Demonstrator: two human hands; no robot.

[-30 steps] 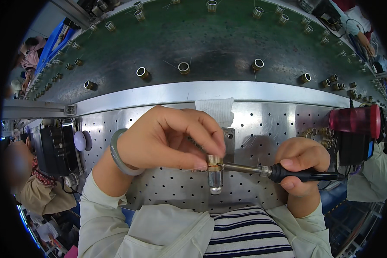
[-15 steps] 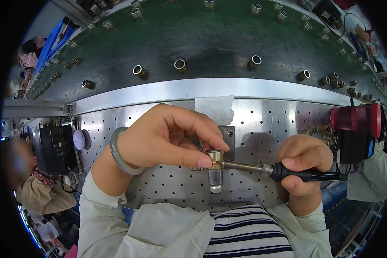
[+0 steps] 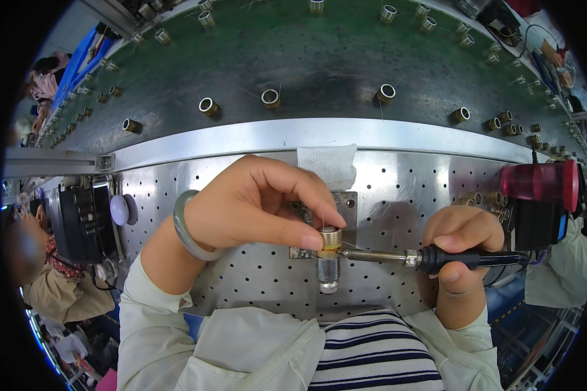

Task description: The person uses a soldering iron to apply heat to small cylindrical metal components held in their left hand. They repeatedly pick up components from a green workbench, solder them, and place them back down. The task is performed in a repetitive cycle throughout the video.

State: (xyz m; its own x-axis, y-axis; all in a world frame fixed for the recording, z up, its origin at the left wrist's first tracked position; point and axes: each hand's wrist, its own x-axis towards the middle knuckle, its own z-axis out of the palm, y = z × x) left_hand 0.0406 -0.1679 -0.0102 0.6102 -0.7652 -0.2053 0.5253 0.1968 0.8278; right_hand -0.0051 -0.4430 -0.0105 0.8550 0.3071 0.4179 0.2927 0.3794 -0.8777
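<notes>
**Soldering a small coil at the metal plate**

Head view shows the left hand (image 3: pixel 251 208) curled over a small brass-coloured coil (image 3: pixel 331 240), thumb and forefinger pressed together on its top, pinching it and what looks like a fine wire rising from it; the coil sits on a short metal post (image 3: pixel 328 272) fixed to the perforated steel worktop (image 3: pixel 398 195), just below a small square bracket (image 3: pixel 346 202); a pale green bangle (image 3: pixel 188 228) rings the left wrist.

Right of the coil, the right hand (image 3: pixel 460 251) has its fingers wrapped tight round the black handle of a soldering iron (image 3: pixel 430 259); the iron's tip lies level and touches the coil's right side; judging by this, the joint is being heated now, and what the work calls for next is a steady hold on coil and wire while the tip is drawn straight back to the right.

Above the coil, a white patch of tape (image 3: pixel 327 163) is stuck across the edge of the worktop; beyond it a green belt (image 3: pixel 319 58) carries rows of similar brass rings, well apart from each other; far right of the coil stands a red cylinder-shaped container (image 3: pixel 541 182) on a black base; far left of the coil sits a black box-like device (image 3: pixel 78 215); no readable labels can be made out.
</notes>
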